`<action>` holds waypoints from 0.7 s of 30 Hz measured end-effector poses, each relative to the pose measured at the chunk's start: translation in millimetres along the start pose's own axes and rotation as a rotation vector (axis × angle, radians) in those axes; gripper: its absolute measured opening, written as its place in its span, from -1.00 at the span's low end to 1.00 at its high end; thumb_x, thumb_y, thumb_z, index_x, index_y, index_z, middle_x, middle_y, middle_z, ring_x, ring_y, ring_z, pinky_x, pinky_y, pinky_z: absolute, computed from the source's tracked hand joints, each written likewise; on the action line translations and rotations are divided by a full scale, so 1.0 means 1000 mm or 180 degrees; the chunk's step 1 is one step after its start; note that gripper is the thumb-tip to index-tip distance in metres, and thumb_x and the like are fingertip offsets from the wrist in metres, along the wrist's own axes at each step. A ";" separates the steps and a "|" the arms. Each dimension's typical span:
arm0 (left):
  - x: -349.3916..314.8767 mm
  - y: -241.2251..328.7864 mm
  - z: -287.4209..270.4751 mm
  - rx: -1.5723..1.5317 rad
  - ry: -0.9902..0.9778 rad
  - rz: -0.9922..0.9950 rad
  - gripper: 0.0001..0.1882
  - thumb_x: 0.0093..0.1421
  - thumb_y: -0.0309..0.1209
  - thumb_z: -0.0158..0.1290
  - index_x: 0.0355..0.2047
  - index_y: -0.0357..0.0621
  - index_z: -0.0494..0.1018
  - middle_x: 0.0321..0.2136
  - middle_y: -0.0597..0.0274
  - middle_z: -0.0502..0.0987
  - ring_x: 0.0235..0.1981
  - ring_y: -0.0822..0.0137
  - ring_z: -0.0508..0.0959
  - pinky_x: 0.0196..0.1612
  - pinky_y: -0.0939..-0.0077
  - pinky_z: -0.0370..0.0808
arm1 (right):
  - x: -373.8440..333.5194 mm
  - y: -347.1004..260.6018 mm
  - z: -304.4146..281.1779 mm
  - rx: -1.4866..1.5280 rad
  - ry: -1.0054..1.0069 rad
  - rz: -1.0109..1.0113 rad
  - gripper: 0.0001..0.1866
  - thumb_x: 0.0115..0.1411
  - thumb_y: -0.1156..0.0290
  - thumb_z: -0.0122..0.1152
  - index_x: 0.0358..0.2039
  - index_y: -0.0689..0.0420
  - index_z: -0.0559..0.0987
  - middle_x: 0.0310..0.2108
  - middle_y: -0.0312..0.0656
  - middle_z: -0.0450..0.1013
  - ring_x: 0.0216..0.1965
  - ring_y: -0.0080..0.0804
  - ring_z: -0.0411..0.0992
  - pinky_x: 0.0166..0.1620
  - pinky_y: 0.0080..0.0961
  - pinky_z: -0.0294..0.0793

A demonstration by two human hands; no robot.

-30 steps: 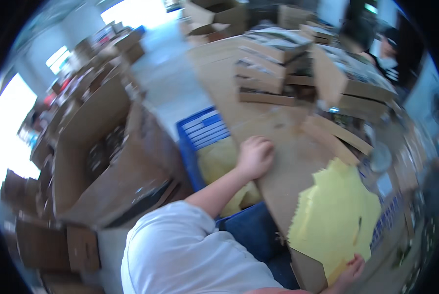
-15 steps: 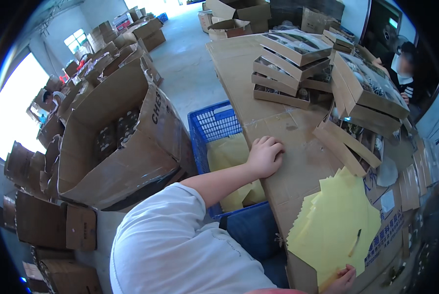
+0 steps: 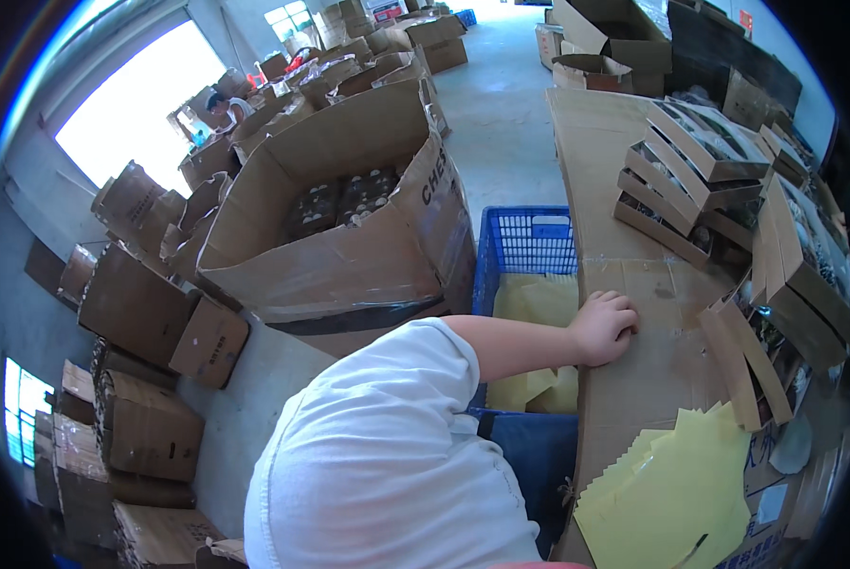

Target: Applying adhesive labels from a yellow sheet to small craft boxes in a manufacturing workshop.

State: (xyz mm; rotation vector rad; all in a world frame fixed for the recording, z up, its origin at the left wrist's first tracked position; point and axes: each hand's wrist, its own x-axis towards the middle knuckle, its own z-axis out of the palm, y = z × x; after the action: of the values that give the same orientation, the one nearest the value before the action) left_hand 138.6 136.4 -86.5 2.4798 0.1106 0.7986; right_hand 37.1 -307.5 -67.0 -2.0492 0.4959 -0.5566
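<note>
My left hand [image 3: 604, 328] rests on the cardboard-covered tabletop [image 3: 654, 353] near its left edge. Its fingers are loosely curled, and nothing shows in them. Nearer to me lies a fanned stack of yellow paper sheets [image 3: 671, 488] with jagged, stepped edges. On the lowest part of the stack a slim dark-tipped pen [image 3: 695, 547] is partly visible at the picture's bottom. My right hand is out of view. Beside the table, below my left forearm, stands a blue plastic crate [image 3: 527, 248] with more yellow sheets [image 3: 529, 302] in it.
Shallow cardboard trays [image 3: 667, 190] of small items are stacked at the table's far right. A large open carton [image 3: 339, 270] with dark packs inside stands left of the crate. More cartons [image 3: 150, 422] line the left side. Another person [image 3: 232, 107] is far off among boxes.
The view has swung left, so the scene sits further right. My right hand, earlier on the yellow sheets near the pen, is gone from the picture. My left hand keeps its place on the table.
</note>
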 end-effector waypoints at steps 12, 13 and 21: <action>-0.005 -0.007 0.003 -0.0218 0.0083 -0.0001 -0.92 -0.10 -0.52 0.01 -0.56 -0.06 0.46 -0.41 0.25 0.49 -0.24 0.12 0.43 -0.10 0.22 0.34 | -0.003 0.009 -0.005 0.0746 -0.0249 -0.0206 -0.57 0.34 0.24 -0.18 -0.58 0.21 0.44 -0.65 -0.32 0.28 -0.66 -0.57 0.18 -0.63 -0.64 0.15; -0.005 -0.007 0.003 -0.0232 0.0090 -0.0018 -0.93 -0.11 -0.52 0.01 -0.56 -0.06 0.46 -0.41 0.25 0.49 -0.24 0.12 0.43 -0.11 0.23 0.34 | -0.002 0.014 -0.007 0.0816 -0.0149 0.0008 -0.58 0.34 0.24 -0.18 -0.57 0.21 0.45 -0.64 -0.31 0.29 -0.65 -0.57 0.19 -0.63 -0.62 0.19; -0.002 -0.010 0.006 -0.0148 0.0170 -0.0044 -0.94 -0.10 -0.49 0.01 -0.58 -0.06 0.48 -0.45 0.22 0.46 -0.23 0.12 0.42 -0.09 0.24 0.35 | -0.012 -0.037 0.002 0.0277 0.0219 0.0791 -0.59 0.34 0.25 -0.18 -0.53 0.24 0.45 -0.65 -0.26 0.29 -0.64 -0.50 0.21 -0.58 -0.56 0.26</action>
State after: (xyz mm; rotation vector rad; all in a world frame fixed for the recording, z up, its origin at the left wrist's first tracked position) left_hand 141.3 142.1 -96.5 2.4124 0.1268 0.8525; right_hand 33.2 -281.1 -38.1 -1.8567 0.7423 -0.4908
